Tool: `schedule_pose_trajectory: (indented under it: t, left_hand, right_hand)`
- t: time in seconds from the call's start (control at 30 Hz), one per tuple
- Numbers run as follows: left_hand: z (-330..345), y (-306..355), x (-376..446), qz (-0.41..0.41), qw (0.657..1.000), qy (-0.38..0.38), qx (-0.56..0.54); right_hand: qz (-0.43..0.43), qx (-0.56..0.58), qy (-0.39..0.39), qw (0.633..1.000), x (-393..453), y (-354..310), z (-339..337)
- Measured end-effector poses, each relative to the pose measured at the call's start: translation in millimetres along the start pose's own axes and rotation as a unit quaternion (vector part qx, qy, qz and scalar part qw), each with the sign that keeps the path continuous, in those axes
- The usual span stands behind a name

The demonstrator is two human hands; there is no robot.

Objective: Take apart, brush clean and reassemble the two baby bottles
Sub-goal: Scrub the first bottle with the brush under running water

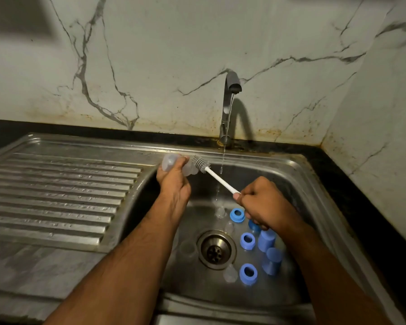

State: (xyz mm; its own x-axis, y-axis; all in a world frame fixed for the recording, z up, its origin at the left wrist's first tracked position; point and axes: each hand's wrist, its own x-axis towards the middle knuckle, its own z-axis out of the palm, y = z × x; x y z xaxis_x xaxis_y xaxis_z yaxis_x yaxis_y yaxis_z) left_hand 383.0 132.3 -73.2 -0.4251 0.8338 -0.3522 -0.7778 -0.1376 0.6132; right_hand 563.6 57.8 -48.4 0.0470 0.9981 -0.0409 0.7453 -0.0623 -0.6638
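Note:
My left hand [172, 178] grips a clear baby bottle body [170, 161], held sideways over the left side of the sink basin. My right hand [260, 204] holds the white handle of a bottle brush [217, 178]; its grey bristle head sits at the bottle's mouth. On the basin floor lie blue screw rings [237, 214] [247, 240] [248, 273], blue caps [266, 240] [272, 260] and clear teats [220, 212] [230, 274]. Another clear piece [188, 248] lies left of the drain.
The steel sink [298, 174] has a drain [216, 250] at its centre and a ribbed draining board [56, 198] on the left. The tap [227, 109] at the back runs a thin stream of water. A marble wall stands behind and to the right.

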Motion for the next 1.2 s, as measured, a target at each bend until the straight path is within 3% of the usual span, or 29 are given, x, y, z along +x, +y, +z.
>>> schedule_pose_trajectory:
  t: [0.27, 0.5, 0.73, 0.97, 1.2]
  left_hand:
    - [4, -13, -13, -0.038, 0.994, -0.058, 0.088]
    - [-3, 1, 3, -0.038, 0.999, 0.008, 0.010]
    - [-1, -11, -5, -0.072, 0.992, -0.059, 0.091]
    - [-5, -9, 0, -0.079, 0.993, -0.038, 0.075]
    - [-4, -12, 10, -0.070, 0.987, -0.025, 0.142]
  right_hand:
    - [-0.006, -0.051, 0.058, 0.997, 3, 2, 3]
    - [0.008, 0.015, -0.012, 1.000, 1, 1, -1]
    - [-0.007, -0.032, 0.064, 0.997, 3, 6, -1]
    - [0.069, -0.007, 0.049, 0.996, 9, 21, -32]
    - [0.108, 0.031, 0.007, 0.994, 2, 20, -42]
